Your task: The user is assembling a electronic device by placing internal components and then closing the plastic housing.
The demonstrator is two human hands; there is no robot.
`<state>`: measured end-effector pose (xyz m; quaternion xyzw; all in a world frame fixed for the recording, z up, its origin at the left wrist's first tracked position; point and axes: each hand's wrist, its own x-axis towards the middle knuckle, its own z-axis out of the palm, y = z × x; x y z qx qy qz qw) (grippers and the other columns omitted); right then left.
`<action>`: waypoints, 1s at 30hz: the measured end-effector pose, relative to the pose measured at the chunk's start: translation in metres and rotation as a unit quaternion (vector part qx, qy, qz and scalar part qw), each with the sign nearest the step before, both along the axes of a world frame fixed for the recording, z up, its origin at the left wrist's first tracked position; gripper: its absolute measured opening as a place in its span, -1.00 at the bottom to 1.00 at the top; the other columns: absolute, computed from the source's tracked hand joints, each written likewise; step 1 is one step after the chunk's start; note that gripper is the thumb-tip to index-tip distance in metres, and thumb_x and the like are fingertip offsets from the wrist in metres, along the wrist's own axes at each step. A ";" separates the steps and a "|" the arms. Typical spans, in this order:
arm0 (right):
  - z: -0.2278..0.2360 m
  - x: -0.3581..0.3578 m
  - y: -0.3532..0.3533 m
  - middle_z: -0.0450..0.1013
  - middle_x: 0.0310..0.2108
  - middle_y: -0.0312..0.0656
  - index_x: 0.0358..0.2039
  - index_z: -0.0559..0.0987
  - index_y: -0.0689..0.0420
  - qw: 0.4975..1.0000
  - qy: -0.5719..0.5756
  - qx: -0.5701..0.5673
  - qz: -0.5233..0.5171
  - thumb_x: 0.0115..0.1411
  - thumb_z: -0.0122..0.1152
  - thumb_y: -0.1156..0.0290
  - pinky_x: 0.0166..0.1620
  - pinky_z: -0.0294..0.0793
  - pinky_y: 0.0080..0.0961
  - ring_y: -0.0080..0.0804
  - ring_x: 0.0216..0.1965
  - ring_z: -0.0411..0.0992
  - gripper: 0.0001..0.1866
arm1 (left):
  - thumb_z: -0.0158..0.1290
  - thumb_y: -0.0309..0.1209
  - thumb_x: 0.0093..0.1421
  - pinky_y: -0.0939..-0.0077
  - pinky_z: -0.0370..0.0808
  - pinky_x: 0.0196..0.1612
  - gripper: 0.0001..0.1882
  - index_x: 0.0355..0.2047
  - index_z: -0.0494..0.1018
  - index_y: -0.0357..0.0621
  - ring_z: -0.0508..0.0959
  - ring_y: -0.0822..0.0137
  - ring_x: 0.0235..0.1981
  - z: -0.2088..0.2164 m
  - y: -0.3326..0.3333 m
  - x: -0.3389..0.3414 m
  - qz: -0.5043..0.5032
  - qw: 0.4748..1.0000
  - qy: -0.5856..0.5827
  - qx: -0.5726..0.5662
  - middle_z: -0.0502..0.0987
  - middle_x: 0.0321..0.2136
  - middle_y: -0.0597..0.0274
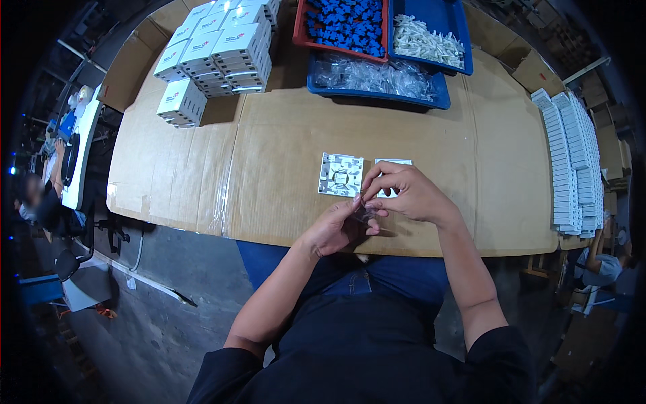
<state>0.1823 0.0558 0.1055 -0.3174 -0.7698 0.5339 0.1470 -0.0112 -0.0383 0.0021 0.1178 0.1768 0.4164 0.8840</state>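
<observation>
Close to the table's near edge, both my hands meet over a small clear plastic piece (367, 214). Its exact shape is hard to make out between the fingers. My left hand (338, 227) is turned palm up, with thumb and fingers closed on the piece from below. Above it, my right hand (412, 194) pinches at the same piece with thumb and forefinger. Just beyond them a square white plastic plate (341, 175) with cutouts and a round middle lies flat. A second white plate (393, 162) lies to its right, largely covered by my right hand.
Cardboard (282, 148) covers the table. White square boxes (222, 47) are stacked at the back left. At the back are a red bin (301, 39) of blue parts, a blue bin (469, 64) of white parts and a blue bin (377, 98) of clear plastic pieces. White plates (568, 161) are stacked far right.
</observation>
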 end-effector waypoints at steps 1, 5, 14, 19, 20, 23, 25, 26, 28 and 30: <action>0.001 0.000 0.002 0.55 -0.17 -0.23 -0.26 0.76 0.17 1.000 -0.001 -0.002 0.001 0.16 0.42 0.54 -0.09 0.49 -0.50 -0.46 -0.15 0.51 -0.88 | -0.05 0.00 0.48 0.22 0.53 0.07 -0.52 0.10 0.45 -0.15 0.59 0.24 -0.15 0.000 0.000 -0.001 0.000 1.000 0.007 0.002 0.59 -0.07 0.11; 0.005 0.001 0.005 0.56 -0.11 -0.18 -0.17 0.73 0.19 0.997 -0.049 -0.018 0.062 0.25 0.33 0.50 -0.02 0.51 -0.44 -0.37 -0.09 0.54 -0.85 | -0.06 -0.01 0.49 0.32 0.59 0.01 -0.50 0.04 0.50 -0.23 0.63 0.27 -0.15 0.010 -0.002 0.000 0.002 0.999 0.028 -0.016 0.61 -0.07 0.09; 0.000 -0.003 -0.005 0.54 0.04 -0.10 -0.02 0.64 0.28 0.988 -0.076 -0.082 0.111 0.44 0.13 0.36 0.09 0.49 -0.39 -0.26 0.00 0.54 -0.72 | 0.01 -0.05 0.47 0.29 0.58 0.04 -0.56 0.00 0.50 -0.23 0.63 0.23 -0.11 -0.008 -0.003 0.000 0.008 1.000 -0.005 -0.008 0.58 -0.18 0.19; -0.007 0.002 -0.005 0.52 0.09 -0.08 0.03 0.62 0.28 0.994 -0.030 -0.032 0.100 0.45 0.11 0.30 0.11 0.48 -0.39 -0.26 0.04 0.52 -0.67 | 0.00 -0.06 0.47 0.29 0.57 0.08 -0.56 0.04 0.47 -0.23 0.61 0.21 -0.04 0.006 -0.002 0.001 0.014 0.999 -0.004 -0.030 0.57 -0.13 0.18; -0.009 0.001 -0.006 0.51 0.11 -0.08 0.03 0.62 0.28 0.993 -0.049 -0.048 0.095 0.46 0.11 0.29 0.11 0.48 -0.39 -0.26 0.04 0.52 -0.67 | 0.00 -0.07 0.47 0.29 0.57 0.09 -0.55 0.06 0.46 -0.23 0.60 0.21 -0.02 0.006 -0.001 0.002 0.013 0.999 -0.002 -0.036 0.57 -0.11 0.18; -0.006 -0.005 -0.008 0.50 0.12 -0.08 0.04 0.61 0.28 0.990 -0.070 -0.086 0.084 0.46 0.11 0.28 0.12 0.47 -0.39 -0.25 0.05 0.51 -0.66 | 0.00 -0.07 0.47 0.29 0.56 0.11 -0.54 0.09 0.44 -0.23 0.60 0.20 -0.01 0.005 -0.001 -0.002 0.006 1.000 0.020 -0.022 0.56 -0.10 0.17; -0.006 -0.003 -0.005 0.49 0.12 -0.08 0.05 0.61 0.29 0.988 -0.073 -0.108 0.079 0.46 0.11 0.28 0.12 0.47 -0.39 -0.25 0.05 0.50 -0.65 | 0.00 -0.07 0.47 0.29 0.56 0.11 -0.53 0.11 0.44 -0.24 0.60 0.21 -0.01 0.005 -0.001 -0.001 0.011 1.000 0.002 -0.024 0.56 -0.10 0.18; -0.008 0.002 -0.002 0.49 0.11 -0.07 0.06 0.60 0.29 0.993 -0.049 -0.080 0.072 0.46 0.11 0.28 0.13 0.46 -0.39 -0.25 0.06 0.49 -0.65 | 0.00 -0.07 0.47 0.29 0.56 0.11 -0.52 0.12 0.43 -0.24 0.60 0.21 -0.01 0.005 -0.001 -0.001 0.015 0.999 -0.016 -0.025 0.56 -0.09 0.19; -0.008 0.003 0.001 0.50 0.10 -0.06 0.08 0.58 0.29 0.996 -0.026 -0.048 0.064 0.46 0.11 0.27 0.14 0.45 -0.38 -0.25 0.07 0.48 -0.64 | 0.00 -0.07 0.47 0.29 0.55 0.12 -0.53 0.12 0.43 -0.23 0.60 0.21 -0.02 0.004 0.000 -0.001 0.010 1.000 -0.019 -0.020 0.56 -0.08 0.18; -0.005 0.000 -0.004 0.50 0.05 -0.07 0.08 0.58 0.28 0.990 -0.070 -0.088 0.087 0.46 0.11 0.26 0.14 0.44 -0.37 -0.27 0.07 0.47 -0.63 | 0.00 -0.06 0.47 0.29 0.54 0.13 -0.53 0.12 0.43 -0.22 0.60 0.22 -0.03 0.003 0.002 0.002 -0.003 1.000 -0.025 -0.009 0.56 -0.07 0.17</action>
